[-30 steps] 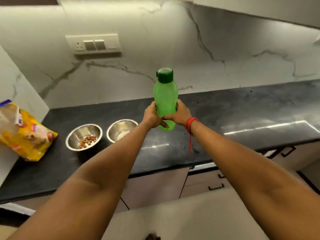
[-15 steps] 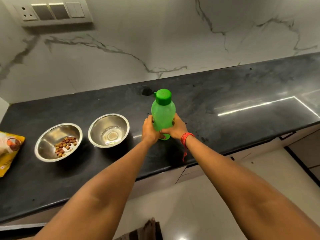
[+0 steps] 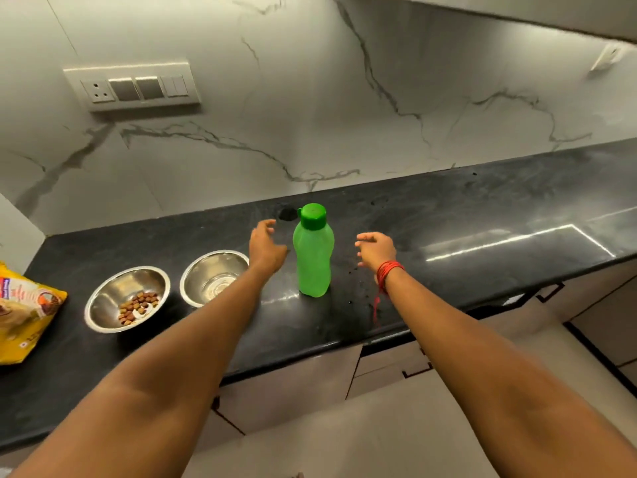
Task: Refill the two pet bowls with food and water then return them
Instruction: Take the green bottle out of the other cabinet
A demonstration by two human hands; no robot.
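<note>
Two bare hands hover on either side of a green bottle [image 3: 313, 257] that stands upright on the black counter [image 3: 448, 215], its darker green cap [image 3: 312, 216] closed on top. Left of the bottle, the left hand [image 3: 264, 248] is spread with fingers loosely curled, near the bottle's upper half but not touching it and gripping nothing. Right of the bottle, the right hand [image 3: 375, 249] is likewise spread and empty, its fingers pointing toward the bottle with a clear gap between; a red thread [image 3: 387, 270] is wound round that wrist, with a loose end hanging down. Further left of the bottle, beyond the left forearm, sits a steel bowl [image 3: 212, 277] whose near right side is hidden by the arm; whether it contains water I cannot tell for sure, though its bottom looks shiny. Left again of that one, and just beside it, a second steel bowl [image 3: 127, 298] holds a small heap of brown kibble [image 3: 138, 307] on its bottom. Farthest left of the bottle, at the frame's edge, lies a yellow pet-food bag [image 3: 24, 319] on the counter. Behind the bottle rises a white marbled wall [image 3: 310, 115] carrying a switch plate [image 3: 134, 86], up and to the left. Below the counter edge, nearer than the bottle, pale cabinet drawers [image 3: 389, 367] with dark handles show.
</note>
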